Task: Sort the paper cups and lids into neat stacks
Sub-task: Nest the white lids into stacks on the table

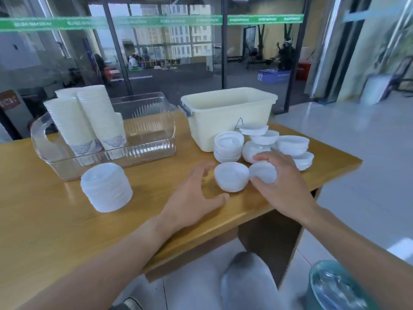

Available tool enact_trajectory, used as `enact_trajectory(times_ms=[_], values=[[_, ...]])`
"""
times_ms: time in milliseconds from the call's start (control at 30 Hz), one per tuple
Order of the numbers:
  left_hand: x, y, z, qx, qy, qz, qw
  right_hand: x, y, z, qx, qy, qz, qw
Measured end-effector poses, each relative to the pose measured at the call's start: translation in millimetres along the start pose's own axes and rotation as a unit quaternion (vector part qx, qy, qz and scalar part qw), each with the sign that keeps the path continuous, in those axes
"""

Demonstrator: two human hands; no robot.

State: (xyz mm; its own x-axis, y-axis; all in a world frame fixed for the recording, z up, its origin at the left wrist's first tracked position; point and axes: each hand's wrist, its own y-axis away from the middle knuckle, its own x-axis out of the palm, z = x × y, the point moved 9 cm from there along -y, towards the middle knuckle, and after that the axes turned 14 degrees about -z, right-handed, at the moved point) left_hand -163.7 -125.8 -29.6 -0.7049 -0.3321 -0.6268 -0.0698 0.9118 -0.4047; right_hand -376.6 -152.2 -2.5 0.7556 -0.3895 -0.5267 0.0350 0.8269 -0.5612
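Observation:
Tall stacks of white paper cups (89, 121) stand upside down in a clear plastic tray (152, 151) at the left. A neat stack of white lids (106, 190) sits on the wooden table (44, 220) in front of the tray. A loose pile of lids (268, 142) lies by the cream bin. One short stack of lids (231, 176) sits between my hands. My left hand (194, 198) is spread just left of it, thumb near its base. My right hand (281, 182) grips another lid (262, 173) beside that stack.
A cream plastic bin (228, 117) with a grey latch stands behind the loose lids. The table's right edge runs close to the pile. A glass wall lies beyond the table. A teal bucket (335, 287) and my knee are below the table edge.

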Motion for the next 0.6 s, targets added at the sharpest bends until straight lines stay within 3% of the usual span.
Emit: enact_trajectory(times_ms=[267, 433, 600], values=[[43.8, -32.0, -6.4, -0.012, 0.049, 0.009, 0.999, -1.0, 0.5, -44.1, 0.066, 0.071, 0.063, 0.993], [20.2, -21.2, -8.6, -0.005, 0.07, -0.017, 0.997, 11.2, 1.3, -34.4, 0.077, 0.043, 0.064, 0.994], [-30.7, -12.9, -11.8, 0.008, 0.093, -0.04, 0.995, 26.3, -3.4, 11.2, 0.034, -0.01, 0.074, 0.997]])
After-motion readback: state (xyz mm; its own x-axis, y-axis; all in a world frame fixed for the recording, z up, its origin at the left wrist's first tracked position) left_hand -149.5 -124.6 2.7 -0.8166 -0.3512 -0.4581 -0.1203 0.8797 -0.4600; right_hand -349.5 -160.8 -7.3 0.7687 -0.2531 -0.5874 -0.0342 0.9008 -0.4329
